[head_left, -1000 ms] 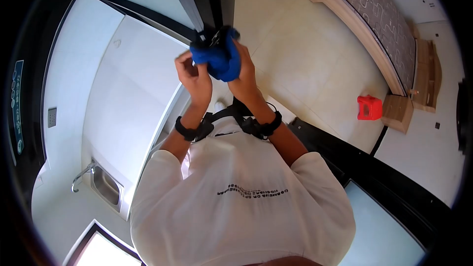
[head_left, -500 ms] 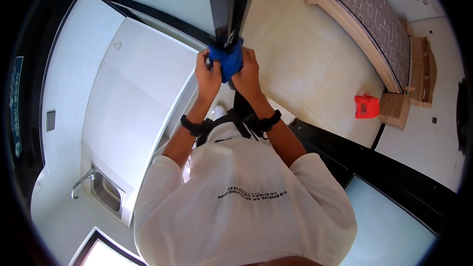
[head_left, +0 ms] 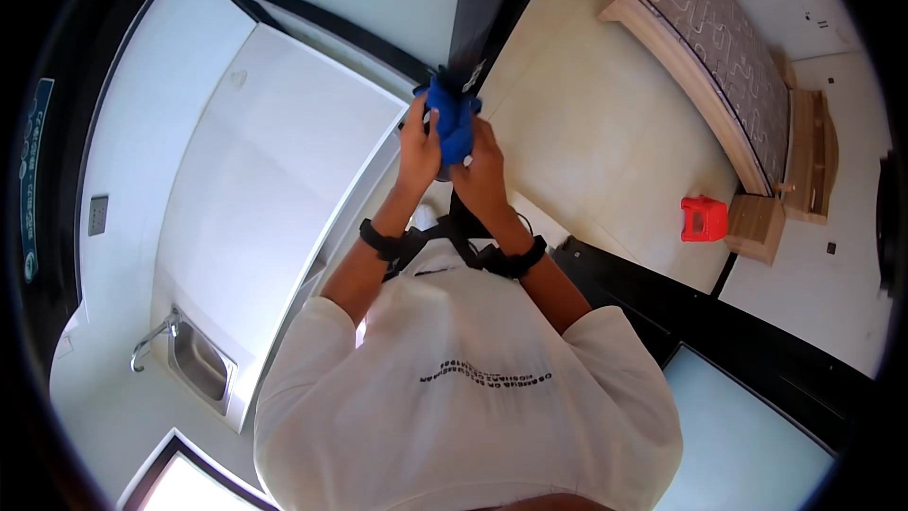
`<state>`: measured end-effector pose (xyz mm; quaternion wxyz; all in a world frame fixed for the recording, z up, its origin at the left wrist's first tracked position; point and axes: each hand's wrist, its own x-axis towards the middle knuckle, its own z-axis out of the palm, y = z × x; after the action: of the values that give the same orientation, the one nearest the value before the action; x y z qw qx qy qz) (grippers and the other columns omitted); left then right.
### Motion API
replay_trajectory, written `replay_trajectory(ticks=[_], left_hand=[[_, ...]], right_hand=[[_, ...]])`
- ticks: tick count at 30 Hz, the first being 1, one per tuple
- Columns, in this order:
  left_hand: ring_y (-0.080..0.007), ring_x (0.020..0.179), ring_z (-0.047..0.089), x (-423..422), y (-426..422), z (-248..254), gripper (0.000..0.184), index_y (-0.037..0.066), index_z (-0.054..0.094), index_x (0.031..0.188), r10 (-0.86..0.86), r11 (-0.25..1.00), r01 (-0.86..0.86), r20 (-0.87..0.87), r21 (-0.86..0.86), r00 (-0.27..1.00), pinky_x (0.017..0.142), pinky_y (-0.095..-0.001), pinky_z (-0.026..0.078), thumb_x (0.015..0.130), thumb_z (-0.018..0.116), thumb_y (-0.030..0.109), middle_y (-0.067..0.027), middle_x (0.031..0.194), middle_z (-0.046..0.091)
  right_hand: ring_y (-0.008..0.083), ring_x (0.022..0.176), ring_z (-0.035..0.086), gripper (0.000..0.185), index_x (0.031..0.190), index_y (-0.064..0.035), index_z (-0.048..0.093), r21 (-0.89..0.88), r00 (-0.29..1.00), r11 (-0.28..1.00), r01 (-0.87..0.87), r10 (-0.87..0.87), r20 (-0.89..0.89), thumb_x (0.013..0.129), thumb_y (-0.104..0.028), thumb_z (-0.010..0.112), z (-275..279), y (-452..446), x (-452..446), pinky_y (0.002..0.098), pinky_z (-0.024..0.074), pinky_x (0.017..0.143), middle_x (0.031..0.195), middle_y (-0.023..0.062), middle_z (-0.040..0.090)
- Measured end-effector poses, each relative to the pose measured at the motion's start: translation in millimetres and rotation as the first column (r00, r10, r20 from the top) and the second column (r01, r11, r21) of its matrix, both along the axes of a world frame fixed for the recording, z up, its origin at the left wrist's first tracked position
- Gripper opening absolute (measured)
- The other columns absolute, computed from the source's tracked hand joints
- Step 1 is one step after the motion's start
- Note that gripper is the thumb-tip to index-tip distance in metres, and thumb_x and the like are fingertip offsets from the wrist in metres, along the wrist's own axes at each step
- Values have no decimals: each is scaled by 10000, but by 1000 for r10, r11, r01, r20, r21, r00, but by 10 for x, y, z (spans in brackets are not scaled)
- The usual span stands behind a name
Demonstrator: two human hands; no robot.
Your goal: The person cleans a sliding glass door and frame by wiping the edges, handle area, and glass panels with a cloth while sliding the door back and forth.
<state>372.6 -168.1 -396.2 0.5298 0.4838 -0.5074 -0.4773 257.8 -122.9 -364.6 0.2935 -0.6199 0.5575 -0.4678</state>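
A bunched blue cloth [head_left: 453, 128] is held between my two hands in front of the dark door frame [head_left: 484, 19]. My left hand [head_left: 419, 149] grips its left side, thumb on the near face. On the other side, the fingers of my right hand [head_left: 484, 168] close round the cloth's lower right part. A small dark piece shows at the cloth's top edge, but I cannot make out what it is. Both wrists wear black bands.
To the left runs a white counter [head_left: 274, 132] with a metal sink [head_left: 199, 364] and a tap [head_left: 151, 336]. A red stool [head_left: 705, 219] stands on the tiled floor [head_left: 605, 142] at right, near a wooden bed [head_left: 714, 57]. A frosted panel [head_left: 742, 426] is at lower right.
The view has turned slightly, and the door frame sits further right. My hands and the cloth have shifted a little right; the cloth is bunched differently, with my right hand lower on it.
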Motion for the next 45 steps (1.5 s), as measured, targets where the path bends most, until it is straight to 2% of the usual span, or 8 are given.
replay_trajectory(ticks=[4,7,9,25,33,38,43,45], left_hand=[[-231,1074,606,199,-95,9,343,30,495,1362,-185,983,185,-79,-4,980,954,-332,454,1047,433,150,-162,1135,636],[-312,1176,600,383,-276,-198,395,49,489,1389,-251,941,304,300,-146,920,1043,-385,418,995,468,79,-180,1241,627],[-347,1306,520,429,-275,2,509,87,485,1419,15,867,390,797,-311,604,1124,-473,350,915,528,30,-134,1362,588],[-338,1359,468,874,-758,-29,618,43,501,1409,259,887,325,936,-328,240,1112,-471,382,799,602,38,-137,1448,522],[-364,1386,420,446,-278,125,647,12,485,1411,40,923,305,848,-234,528,1143,-485,347,778,616,6,-185,1486,454],[-356,1381,435,504,-440,113,641,65,513,1403,137,933,239,877,-271,460,1134,-499,356,771,608,27,-116,1492,471],[-325,1414,404,641,-791,61,630,105,477,1439,191,970,93,940,-225,282,1152,-510,326,816,562,83,-75,1534,432],[-300,1433,382,773,-971,-2,631,129,424,1480,219,975,-10,960,-221,173,1161,-536,296,856,511,115,-48,1562,399]], right_hand=[[430,1214,539,592,1407,48,420,-150,999,988,-46,46,-7,844,14,601,-26,-55,132,423,460,994,1310,281,528],[431,1243,523,655,1457,43,349,-128,993,987,-97,88,-77,853,16,599,-370,-83,113,425,444,1019,1350,285,498],[434,1256,514,681,1477,41,316,-63,987,988,-139,133,-84,857,15,598,-430,-124,119,426,433,1034,1366,286,484],[438,902,653,348,1073,16,556,96,985,983,-154,145,98,812,-167,696,-673,-485,660,455,522,798,934,248,659],[402,853,690,369,1068,30,546,401,986,902,-162,161,35,847,-233,681,-253,-51,81,427,541,749,917,261,681],[355,764,695,422,1117,43,533,248,932,901,-355,361,22,865,-261,683,-591,-416,71,394,545,716,896,222,692],[311,591,689,666,1275,76,395,555,800,589,-587,524,291,872,-366,689,-302,-404,71,401,545,545,762,242,668],[313,556,679,603,1235,60,370,489,817,663,-567,526,235,864,-282,700,-172,-350,138,406,547,528,744,237,665]])
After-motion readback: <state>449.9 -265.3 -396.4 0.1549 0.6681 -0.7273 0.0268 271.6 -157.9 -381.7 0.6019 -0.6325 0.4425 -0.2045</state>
